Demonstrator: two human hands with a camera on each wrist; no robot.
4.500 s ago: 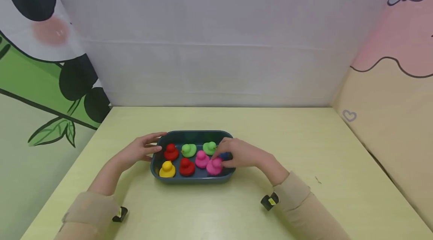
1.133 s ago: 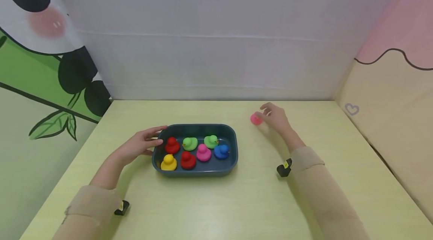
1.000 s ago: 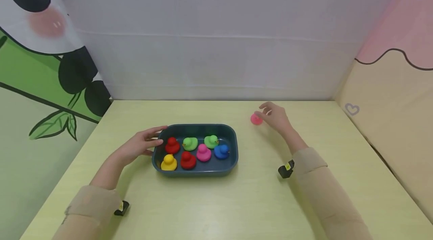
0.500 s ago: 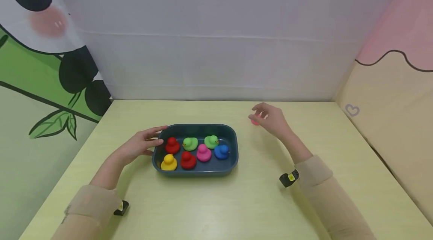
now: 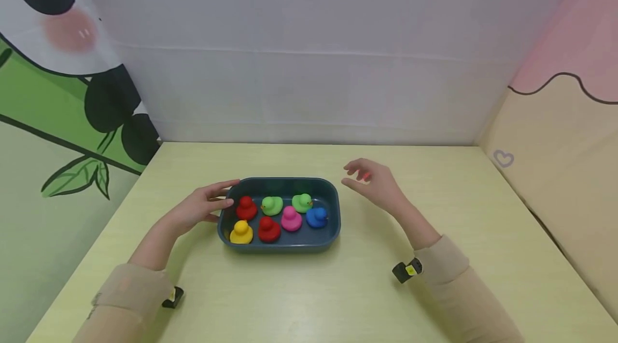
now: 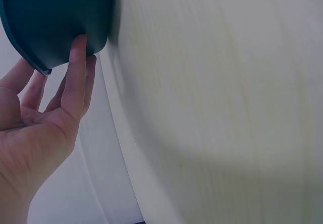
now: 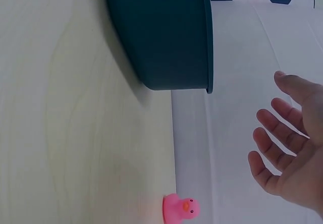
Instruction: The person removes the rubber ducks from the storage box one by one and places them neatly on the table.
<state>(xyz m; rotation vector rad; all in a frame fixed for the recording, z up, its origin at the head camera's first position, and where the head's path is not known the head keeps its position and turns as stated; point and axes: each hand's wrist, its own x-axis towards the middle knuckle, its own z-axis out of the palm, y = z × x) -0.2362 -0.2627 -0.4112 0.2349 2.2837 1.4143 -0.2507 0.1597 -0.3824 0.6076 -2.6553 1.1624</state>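
Note:
A dark blue-green tray (image 5: 279, 248) holds several toy ducks: two red ducks (image 5: 269, 230), two green ducks (image 5: 272, 205), a yellow duck (image 5: 241, 233), a pink duck (image 5: 291, 219) and a blue duck (image 5: 316, 218). My left hand (image 5: 195, 207) touches the tray's left end, its fingers fairly straight against the rim and outer wall. To the right of the tray, my right hand (image 5: 374, 184) hovers with spread, loosely bent fingers and nothing in them. Another pink duck (image 7: 180, 209) stands on the table behind it, mostly hidden by that hand in the head view.
The pale wood table (image 5: 299, 300) meets a white cloth wall (image 5: 309, 64) at its back edge. Printed side panels flank it, a panda pattern (image 5: 72, 37) on the left and a pink and beige panel (image 5: 565, 133) on the right.
My right hand carried a pink duck from the tray to the table at the back right and let it go. Since then the hand has drawn back toward the tray. My left hand stayed at the tray.

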